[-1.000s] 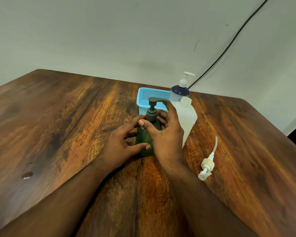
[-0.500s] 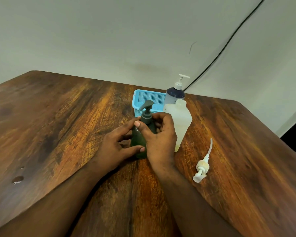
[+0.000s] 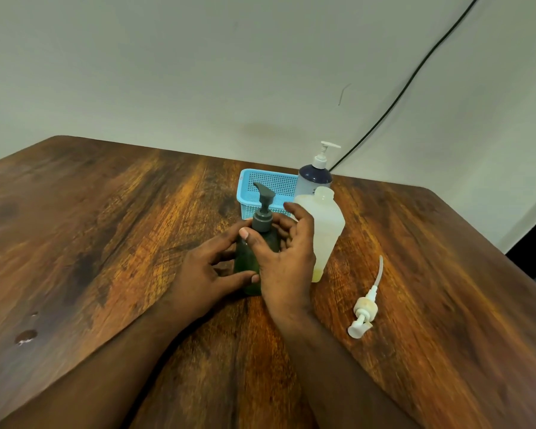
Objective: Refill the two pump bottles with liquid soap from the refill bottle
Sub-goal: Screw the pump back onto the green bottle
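Observation:
A dark green pump bottle (image 3: pixel 245 261) stands upright on the wooden table (image 3: pixel 106 230). Its grey pump head (image 3: pixel 263 209) sits on top, nozzle pointing left and away. My left hand (image 3: pixel 206 274) wraps around the bottle's body. My right hand (image 3: pixel 283 258) grips the grey collar at the bottle's neck. Just right of the hands stands a translucent white bottle (image 3: pixel 325 230) with an open neck and a little yellowish liquid at its bottom. Behind it is a dark blue bottle with a white pump (image 3: pixel 316 173). A loose white pump with its tube (image 3: pixel 365 308) lies on the table to the right.
A light blue perforated basket (image 3: pixel 271 187) sits behind the green bottle. A black cable (image 3: pixel 409 85) runs down the wall to the table's far edge. Small wet spots (image 3: pixel 25 335) mark the table at the left. The table's right edge (image 3: pixel 492 252) is near.
The grey pump nozzle has turned from pointing right to pointing left and away, under my right hand. The bottles stay in place.

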The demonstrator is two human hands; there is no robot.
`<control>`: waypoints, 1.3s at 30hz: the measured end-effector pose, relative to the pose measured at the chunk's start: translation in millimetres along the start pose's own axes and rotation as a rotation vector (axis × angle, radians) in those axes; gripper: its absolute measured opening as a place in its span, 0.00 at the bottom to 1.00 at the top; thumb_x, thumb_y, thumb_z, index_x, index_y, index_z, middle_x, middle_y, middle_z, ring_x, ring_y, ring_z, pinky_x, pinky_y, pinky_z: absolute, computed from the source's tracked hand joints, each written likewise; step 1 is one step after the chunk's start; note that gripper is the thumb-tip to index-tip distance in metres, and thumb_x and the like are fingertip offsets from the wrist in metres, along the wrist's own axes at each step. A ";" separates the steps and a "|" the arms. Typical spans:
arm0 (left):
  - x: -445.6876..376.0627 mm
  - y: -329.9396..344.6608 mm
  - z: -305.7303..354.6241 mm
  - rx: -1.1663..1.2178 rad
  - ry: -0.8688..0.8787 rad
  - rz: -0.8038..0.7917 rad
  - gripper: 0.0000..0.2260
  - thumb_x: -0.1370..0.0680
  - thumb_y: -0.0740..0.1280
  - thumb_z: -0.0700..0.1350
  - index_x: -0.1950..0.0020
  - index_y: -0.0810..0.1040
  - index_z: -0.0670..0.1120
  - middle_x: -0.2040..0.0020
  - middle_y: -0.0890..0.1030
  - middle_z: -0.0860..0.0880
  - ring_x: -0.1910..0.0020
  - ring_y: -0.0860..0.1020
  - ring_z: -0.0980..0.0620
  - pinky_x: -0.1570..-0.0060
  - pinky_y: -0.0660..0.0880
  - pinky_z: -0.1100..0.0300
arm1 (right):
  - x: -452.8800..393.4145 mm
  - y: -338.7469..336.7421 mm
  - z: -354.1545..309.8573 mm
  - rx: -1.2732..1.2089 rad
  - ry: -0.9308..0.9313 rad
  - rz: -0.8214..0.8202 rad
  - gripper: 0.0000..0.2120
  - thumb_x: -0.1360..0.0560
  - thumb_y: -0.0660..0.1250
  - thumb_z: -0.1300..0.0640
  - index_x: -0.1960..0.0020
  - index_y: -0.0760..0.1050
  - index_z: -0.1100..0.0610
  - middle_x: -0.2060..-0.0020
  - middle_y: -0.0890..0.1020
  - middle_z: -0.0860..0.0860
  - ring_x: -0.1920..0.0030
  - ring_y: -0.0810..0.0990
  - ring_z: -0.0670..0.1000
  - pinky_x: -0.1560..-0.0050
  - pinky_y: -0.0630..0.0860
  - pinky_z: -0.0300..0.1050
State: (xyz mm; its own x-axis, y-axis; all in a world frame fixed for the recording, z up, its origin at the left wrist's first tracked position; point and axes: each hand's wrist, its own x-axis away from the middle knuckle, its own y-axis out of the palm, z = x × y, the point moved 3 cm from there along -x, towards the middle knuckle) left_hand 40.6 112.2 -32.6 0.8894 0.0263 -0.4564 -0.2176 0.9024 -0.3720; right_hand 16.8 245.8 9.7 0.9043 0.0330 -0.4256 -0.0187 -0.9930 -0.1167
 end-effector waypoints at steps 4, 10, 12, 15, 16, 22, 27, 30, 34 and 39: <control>0.6 -1.3 3.9 -0.018 -0.005 0.010 0.37 0.35 0.75 0.55 0.34 0.59 0.78 0.37 0.71 0.67 0.42 0.73 0.73 0.52 0.75 0.74 | 1.3 0.1 1.1 0.023 -0.030 0.029 0.12 0.31 0.74 0.54 0.52 0.74 0.49 0.54 0.79 0.42 0.47 0.78 0.40 0.44 0.78 0.46; 0.7 -1.7 12.3 -0.019 0.005 0.010 0.35 0.35 0.72 0.58 0.34 0.59 0.77 0.41 0.71 0.77 0.41 0.73 0.71 0.52 0.75 0.74 | 1.0 1.0 2.2 -0.023 -0.001 0.036 0.23 0.31 0.75 0.54 0.40 0.70 0.45 0.47 0.78 0.40 0.43 0.76 0.39 0.41 0.76 0.41; 1.2 -1.3 11.9 -0.003 0.002 0.009 0.37 0.34 0.75 0.55 0.31 0.61 0.73 0.40 0.72 0.75 0.41 0.74 0.70 0.53 0.76 0.73 | 0.3 0.6 2.9 -0.010 -0.020 0.039 0.17 0.31 0.74 0.54 0.43 0.76 0.47 0.47 0.80 0.41 0.42 0.77 0.40 0.41 0.77 0.46; 1.9 0.1 7.5 0.007 -0.004 0.015 0.36 0.32 0.77 0.46 0.29 0.66 0.62 0.40 0.75 0.68 0.41 0.75 0.70 0.52 0.77 0.71 | 3.8 0.0 5.9 -0.053 -0.005 0.106 0.10 0.32 0.76 0.55 0.55 0.76 0.53 0.48 0.81 0.43 0.42 0.77 0.39 0.43 0.78 0.49; 1.2 0.6 6.1 0.010 -0.007 0.016 0.35 0.32 0.77 0.45 0.28 0.67 0.58 0.39 0.75 0.66 0.41 0.75 0.69 0.50 0.78 0.70 | 5.3 0.9 6.4 -0.055 -0.008 0.110 0.11 0.32 0.76 0.56 0.55 0.75 0.52 0.48 0.80 0.42 0.42 0.77 0.39 0.43 0.78 0.49; 1.1 2.1 1.1 0.046 -0.033 0.006 0.35 0.32 0.77 0.42 0.27 0.68 0.47 0.34 0.75 0.60 0.38 0.77 0.59 0.49 0.78 0.66 | 4.0 0.4 5.8 -0.039 -0.021 0.053 0.24 0.32 0.75 0.55 0.37 0.74 0.50 0.43 0.79 0.45 0.39 0.75 0.41 0.38 0.75 0.44; 1.4 1.7 0.9 0.038 -0.045 0.008 0.34 0.32 0.77 0.41 0.27 0.69 0.47 0.37 0.76 0.60 0.38 0.77 0.60 0.50 0.77 0.70 | 7.7 1.8 8.1 -0.128 0.011 0.094 0.19 0.33 0.77 0.58 0.47 0.73 0.49 0.48 0.80 0.43 0.43 0.78 0.42 0.42 0.78 0.49; 0.4 1.7 4.9 0.036 -0.047 0.006 0.36 0.31 0.76 0.41 0.26 0.66 0.50 0.35 0.74 0.61 0.39 0.76 0.65 0.51 0.76 0.72 | 5.9 2.6 6.6 -0.099 0.018 0.054 0.28 0.31 0.75 0.55 0.34 0.70 0.47 0.43 0.78 0.42 0.39 0.76 0.41 0.39 0.76 0.46; 0.1 2.8 6.2 0.118 -0.091 -0.029 0.40 0.30 0.76 0.38 0.24 0.60 0.55 0.35 0.73 0.60 0.41 0.74 0.70 0.52 0.76 0.72 | 0.9 -3.3 5.3 -0.138 0.090 -0.058 0.16 0.27 0.70 0.53 0.39 0.77 0.50 0.44 0.80 0.45 0.41 0.78 0.45 0.45 0.80 0.48; 0.3 1.5 1.0 0.224 -0.123 -0.050 0.40 0.32 0.78 0.42 0.25 0.64 0.55 0.35 0.76 0.52 0.39 0.77 0.58 0.47 0.78 0.64 | -11.6 -19.1 -1.9 -0.197 0.161 -0.176 0.12 0.28 0.72 0.61 0.45 0.78 0.55 0.50 0.83 0.48 0.48 0.82 0.44 0.47 0.79 0.42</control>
State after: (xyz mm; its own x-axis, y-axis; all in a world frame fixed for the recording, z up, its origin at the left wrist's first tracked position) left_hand 40.9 114.0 -32.5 0.9419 0.0191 -0.3354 -0.0901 0.9762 -0.1975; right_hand 7.5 264.2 18.6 0.9427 0.2033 -0.2645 0.2127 -0.9771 0.0072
